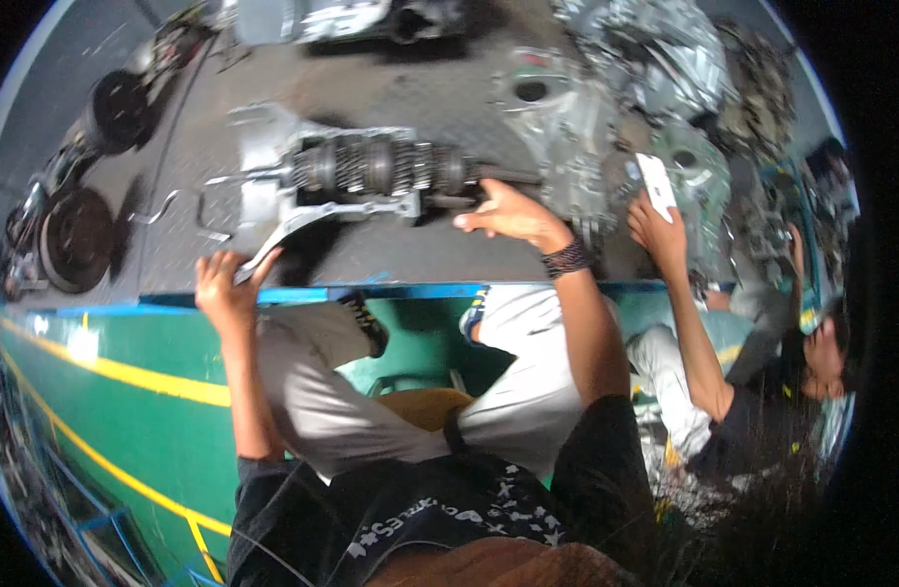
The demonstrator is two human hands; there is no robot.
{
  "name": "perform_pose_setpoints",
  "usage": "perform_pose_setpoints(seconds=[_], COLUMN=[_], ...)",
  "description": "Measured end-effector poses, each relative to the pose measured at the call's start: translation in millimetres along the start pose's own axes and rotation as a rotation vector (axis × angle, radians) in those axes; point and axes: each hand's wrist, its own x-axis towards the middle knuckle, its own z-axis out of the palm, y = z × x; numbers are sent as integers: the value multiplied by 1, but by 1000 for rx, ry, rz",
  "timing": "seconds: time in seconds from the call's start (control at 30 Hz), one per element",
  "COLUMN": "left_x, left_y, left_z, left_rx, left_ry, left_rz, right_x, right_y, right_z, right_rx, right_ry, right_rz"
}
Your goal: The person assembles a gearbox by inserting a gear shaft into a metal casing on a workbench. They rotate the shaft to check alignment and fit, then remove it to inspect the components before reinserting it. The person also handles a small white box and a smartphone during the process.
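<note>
In front of me on the bench lies an open silver gearbox housing [259, 147], with a gear shaft [376, 166] carrying several stacked gears across it. My left hand [227, 289] is closed on the near left corner of the housing, thumb on one side and fingers on the other. At the right end of the gears is my right hand [516, 215], thumb and forefinger apart. Its forefinger is at the shaft end; whether it touches is unclear. A thin plain shaft [508, 173] runs on to the right. Bent metal rods [200, 210] extend left of the housing.
Silver casings [567, 137] stand to the right, with more metal parts [645, 49] behind. Dark round discs [76, 240] sit at the left. A person beside me on the right holds a flat white object [655, 188] over the bench. Its blue edge [410, 291] runs above my knees.
</note>
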Motion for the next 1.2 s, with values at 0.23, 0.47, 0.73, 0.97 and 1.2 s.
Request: perform_pose_setpoints(seconds=[0.23, 0.47, 0.73, 0.97, 1.2], left_x=[-5, -1, 45, 113, 108], left_y=[-1, -11, 10, 77, 86], left_z=[-1, -6, -26, -4, 53], left_rx=[7, -60, -69, -253, -221], left_ry=[-81, -134, -165, -355, -561], left_rz=[-63, -93, -272, 74, 318], right_x=[-39, -41, -27, -11, 2], right_y=[-24, -42, -50, -39, -44], right_z=[-17, -17, -3, 0, 14], right_rx=[-248, 173, -171, -542, -507], right_ry=[-1, 71, 772, 717, 520], right_rz=[94, -325, -716, -775, -684])
